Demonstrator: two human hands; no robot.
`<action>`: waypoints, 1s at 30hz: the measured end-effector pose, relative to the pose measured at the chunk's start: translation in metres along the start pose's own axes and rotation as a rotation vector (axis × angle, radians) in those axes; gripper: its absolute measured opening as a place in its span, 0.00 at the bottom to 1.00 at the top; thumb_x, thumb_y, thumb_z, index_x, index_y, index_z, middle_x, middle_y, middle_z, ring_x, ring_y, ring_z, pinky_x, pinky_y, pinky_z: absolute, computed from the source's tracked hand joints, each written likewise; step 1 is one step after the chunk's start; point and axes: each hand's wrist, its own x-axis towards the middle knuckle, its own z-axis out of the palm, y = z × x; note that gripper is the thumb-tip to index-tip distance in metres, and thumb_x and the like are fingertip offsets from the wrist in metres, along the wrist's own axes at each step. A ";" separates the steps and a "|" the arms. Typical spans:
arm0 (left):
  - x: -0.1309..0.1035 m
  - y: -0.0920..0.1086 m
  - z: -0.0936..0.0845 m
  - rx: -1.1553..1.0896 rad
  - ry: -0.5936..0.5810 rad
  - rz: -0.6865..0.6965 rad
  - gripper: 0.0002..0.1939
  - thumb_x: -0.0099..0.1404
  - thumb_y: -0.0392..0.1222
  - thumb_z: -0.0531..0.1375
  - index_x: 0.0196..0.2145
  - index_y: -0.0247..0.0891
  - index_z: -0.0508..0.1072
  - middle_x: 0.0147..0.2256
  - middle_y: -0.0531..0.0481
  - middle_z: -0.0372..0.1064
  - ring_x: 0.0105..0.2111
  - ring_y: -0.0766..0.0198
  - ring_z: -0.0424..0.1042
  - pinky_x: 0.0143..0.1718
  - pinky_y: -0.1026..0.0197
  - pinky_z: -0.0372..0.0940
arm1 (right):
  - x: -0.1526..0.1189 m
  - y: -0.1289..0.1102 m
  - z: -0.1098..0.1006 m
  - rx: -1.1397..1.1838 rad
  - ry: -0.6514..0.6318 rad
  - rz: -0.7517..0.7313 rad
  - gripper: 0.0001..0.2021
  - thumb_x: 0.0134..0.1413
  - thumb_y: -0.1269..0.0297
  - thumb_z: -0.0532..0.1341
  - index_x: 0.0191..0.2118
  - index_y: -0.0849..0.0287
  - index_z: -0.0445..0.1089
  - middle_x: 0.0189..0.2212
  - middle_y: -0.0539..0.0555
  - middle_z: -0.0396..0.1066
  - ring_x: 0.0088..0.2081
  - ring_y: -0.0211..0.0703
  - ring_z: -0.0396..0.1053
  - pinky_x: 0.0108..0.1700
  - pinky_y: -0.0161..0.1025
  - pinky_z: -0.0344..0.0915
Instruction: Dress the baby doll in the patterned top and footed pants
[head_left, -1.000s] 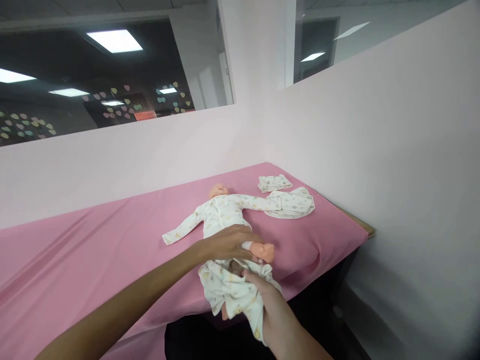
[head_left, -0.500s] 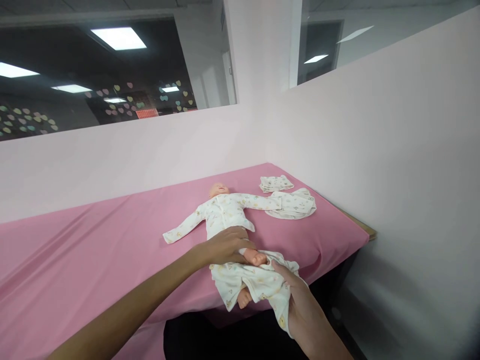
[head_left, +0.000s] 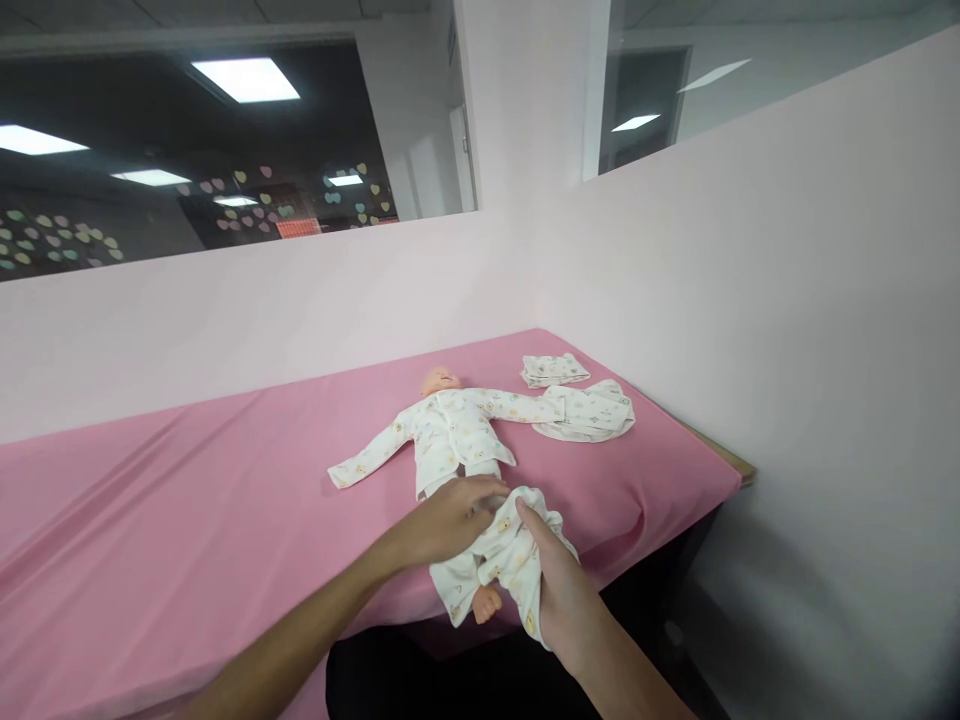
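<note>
Doll (head_left: 441, 380), face up on the pink-covered surface (head_left: 262, 470), feet toward the near edge. As for progress: patterned top (head_left: 457, 430) on, both arms in sleeves and spread wide, with a gap at the lower front. Patterned trousers (head_left: 517, 550) only around the lower legs, bunched and well short of the waist; by that reckoning, upper half seemingly settled, lower half only partway. One bare foot (head_left: 486, 604) out at a trouser opening, near the surface edge; no second foot in sight, probably inside the bunched cloth.

Right hand (head_left: 562, 590) closed on the trousers, thumb on top of the gathered fabric. Left hand (head_left: 450, 520) bent over the leg area, fingertips at the bunch; whether gripping cloth, leg or both, impossible to tell. Off toward the far right corner, a folded cloth (head_left: 555, 370) and, just nearer, a looser patterned cloth (head_left: 589, 412), touching or overlapping the end of one sleeve.

Hard to make out: white stretch below the top, perhaps doll body or an under-layer. Hidden: fingers of the right hand beneath the fabric, doll's hands within or beyond the sleeve ends, most of the legs. Forearms cut off at the bottom of the view.
</note>
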 end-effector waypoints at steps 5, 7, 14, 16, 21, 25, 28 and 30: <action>-0.035 0.037 0.057 0.227 0.232 -0.133 0.33 0.66 0.47 0.57 0.65 0.38 0.56 0.64 0.39 0.56 0.63 0.45 0.56 0.62 0.42 0.56 | -0.006 -0.001 0.000 0.049 0.053 0.063 0.21 0.53 0.50 0.66 0.49 0.57 0.71 0.28 0.51 0.76 0.33 0.46 0.76 0.34 0.39 0.72; -0.036 0.036 0.082 0.403 0.358 -0.142 0.33 0.65 0.41 0.56 0.66 0.33 0.54 0.65 0.36 0.55 0.64 0.43 0.56 0.63 0.39 0.54 | -0.006 0.001 -0.001 0.034 0.078 0.064 0.23 0.52 0.50 0.67 0.50 0.57 0.71 0.30 0.52 0.76 0.35 0.47 0.76 0.36 0.39 0.72; -0.026 0.028 0.082 0.718 0.215 -0.070 0.19 0.65 0.28 0.49 0.52 0.30 0.68 0.51 0.34 0.71 0.46 0.47 0.74 0.40 0.49 0.72 | -0.008 0.003 0.000 0.025 0.012 0.009 0.19 0.52 0.56 0.68 0.48 0.58 0.72 0.31 0.51 0.75 0.39 0.46 0.75 0.40 0.38 0.71; -0.026 0.032 0.071 0.748 0.087 -0.091 0.18 0.67 0.27 0.47 0.49 0.33 0.70 0.47 0.37 0.72 0.42 0.49 0.75 0.34 0.51 0.72 | -0.008 0.003 0.002 0.032 -0.017 -0.006 0.16 0.51 0.58 0.69 0.45 0.58 0.72 0.30 0.51 0.75 0.38 0.45 0.75 0.39 0.38 0.71; -0.026 0.030 0.062 0.634 0.138 -0.175 0.11 0.69 0.31 0.47 0.43 0.35 0.67 0.39 0.42 0.72 0.36 0.54 0.73 0.32 0.56 0.65 | -0.006 0.002 0.004 0.057 -0.055 -0.017 0.09 0.51 0.62 0.69 0.37 0.56 0.71 0.27 0.48 0.72 0.32 0.40 0.72 0.38 0.36 0.70; -0.022 0.019 0.053 0.100 0.232 -0.247 0.07 0.69 0.35 0.47 0.36 0.39 0.63 0.28 0.53 0.68 0.26 0.64 0.68 0.26 0.63 0.58 | -0.010 0.000 0.005 -0.015 -0.128 -0.002 0.10 0.50 0.59 0.69 0.29 0.58 0.69 0.19 0.46 0.66 0.25 0.40 0.68 0.36 0.39 0.69; -0.018 0.014 0.043 -0.183 0.223 -0.312 0.06 0.68 0.37 0.48 0.35 0.39 0.64 0.24 0.56 0.65 0.24 0.66 0.64 0.25 0.65 0.54 | -0.015 0.000 0.003 -0.128 -0.144 -0.020 0.13 0.50 0.57 0.68 0.24 0.58 0.68 0.17 0.48 0.65 0.26 0.42 0.68 0.38 0.42 0.69; -0.016 0.012 0.038 -0.208 0.230 -0.314 0.06 0.66 0.38 0.50 0.34 0.39 0.65 0.25 0.56 0.65 0.25 0.66 0.63 0.26 0.65 0.53 | -0.019 0.001 0.002 -0.184 -0.125 -0.069 0.13 0.50 0.59 0.67 0.22 0.57 0.67 0.19 0.49 0.67 0.28 0.42 0.68 0.40 0.42 0.68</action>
